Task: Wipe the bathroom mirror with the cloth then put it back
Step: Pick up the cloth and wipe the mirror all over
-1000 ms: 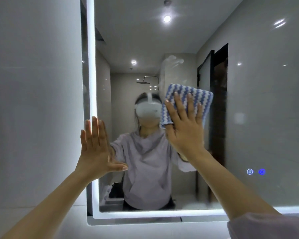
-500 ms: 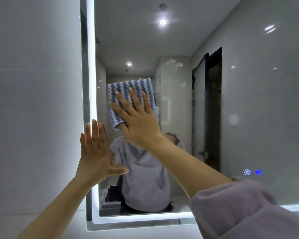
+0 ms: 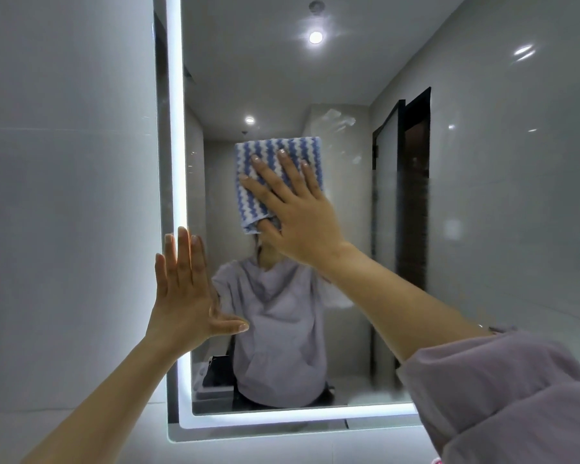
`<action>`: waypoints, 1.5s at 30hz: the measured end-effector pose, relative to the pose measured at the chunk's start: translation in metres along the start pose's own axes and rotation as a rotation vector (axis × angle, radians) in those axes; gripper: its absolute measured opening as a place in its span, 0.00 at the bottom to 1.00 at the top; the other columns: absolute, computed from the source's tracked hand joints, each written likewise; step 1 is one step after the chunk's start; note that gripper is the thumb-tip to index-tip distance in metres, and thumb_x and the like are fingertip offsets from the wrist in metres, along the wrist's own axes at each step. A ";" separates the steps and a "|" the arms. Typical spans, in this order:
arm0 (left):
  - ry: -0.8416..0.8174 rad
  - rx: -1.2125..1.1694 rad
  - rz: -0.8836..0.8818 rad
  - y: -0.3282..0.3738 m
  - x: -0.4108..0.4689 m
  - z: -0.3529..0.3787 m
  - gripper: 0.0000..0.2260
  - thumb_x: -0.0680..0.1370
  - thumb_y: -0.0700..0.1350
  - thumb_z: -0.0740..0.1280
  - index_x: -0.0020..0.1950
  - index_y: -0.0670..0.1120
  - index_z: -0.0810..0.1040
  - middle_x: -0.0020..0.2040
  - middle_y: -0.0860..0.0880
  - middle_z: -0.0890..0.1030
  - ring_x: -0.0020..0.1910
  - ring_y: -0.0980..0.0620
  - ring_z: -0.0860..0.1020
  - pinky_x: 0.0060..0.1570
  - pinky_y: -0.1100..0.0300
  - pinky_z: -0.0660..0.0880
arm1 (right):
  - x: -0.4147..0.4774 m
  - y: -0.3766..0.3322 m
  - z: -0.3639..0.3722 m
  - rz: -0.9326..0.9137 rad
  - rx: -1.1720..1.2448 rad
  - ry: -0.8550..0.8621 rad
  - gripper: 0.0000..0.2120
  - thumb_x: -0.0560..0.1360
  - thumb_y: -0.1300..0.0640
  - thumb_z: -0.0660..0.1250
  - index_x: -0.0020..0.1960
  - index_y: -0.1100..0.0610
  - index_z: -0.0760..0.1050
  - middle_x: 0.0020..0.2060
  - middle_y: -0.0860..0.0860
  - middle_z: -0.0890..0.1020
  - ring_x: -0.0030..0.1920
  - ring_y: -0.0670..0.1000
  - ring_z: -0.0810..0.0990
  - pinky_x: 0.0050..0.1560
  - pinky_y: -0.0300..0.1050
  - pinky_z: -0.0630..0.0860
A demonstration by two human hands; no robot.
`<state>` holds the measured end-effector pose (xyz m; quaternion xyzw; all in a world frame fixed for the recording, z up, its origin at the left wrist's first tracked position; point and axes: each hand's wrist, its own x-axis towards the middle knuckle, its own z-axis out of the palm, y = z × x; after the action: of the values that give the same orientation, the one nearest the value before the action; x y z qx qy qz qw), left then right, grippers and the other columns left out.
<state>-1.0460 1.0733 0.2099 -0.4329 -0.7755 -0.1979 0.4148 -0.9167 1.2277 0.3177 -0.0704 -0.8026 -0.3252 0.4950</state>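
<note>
A wall mirror (image 3: 349,82) with a lit white border fills the centre of the head view. My right hand (image 3: 298,212) lies flat on a blue-and-white wavy-striped cloth (image 3: 248,199) and presses it against the glass, left of the mirror's middle. The fingers are spread over the cloth and the thumb is at its lower edge. The cloth covers the head of my reflection. My left hand (image 3: 185,289) rests flat on the mirror's lit left edge, fingers up, thumb out, holding nothing.
A pale tiled wall (image 3: 67,195) stands left of the mirror. The mirror's glowing lower edge (image 3: 282,420) runs along the bottom. A lilac sleeve (image 3: 503,390) covers my right upper arm at the lower right. A dark doorway (image 3: 416,182) shows in the reflection.
My right hand has slid the cloth leftward across the glass, from right of the reflected head to over it. My left hand has stayed on the mirror's left edge.
</note>
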 end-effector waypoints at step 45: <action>-0.019 0.050 -0.012 -0.002 0.003 0.005 0.63 0.59 0.82 0.47 0.74 0.32 0.47 0.76 0.33 0.46 0.75 0.34 0.43 0.72 0.45 0.37 | -0.125 0.135 0.001 0.629 -0.027 0.140 0.30 0.78 0.45 0.48 0.78 0.51 0.52 0.78 0.53 0.54 0.78 0.60 0.47 0.75 0.58 0.40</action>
<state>-1.0506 1.0766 0.2096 -0.4197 -0.7866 -0.1769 0.4169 -0.7961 1.3600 0.2733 -0.2993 -0.7011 -0.1710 0.6242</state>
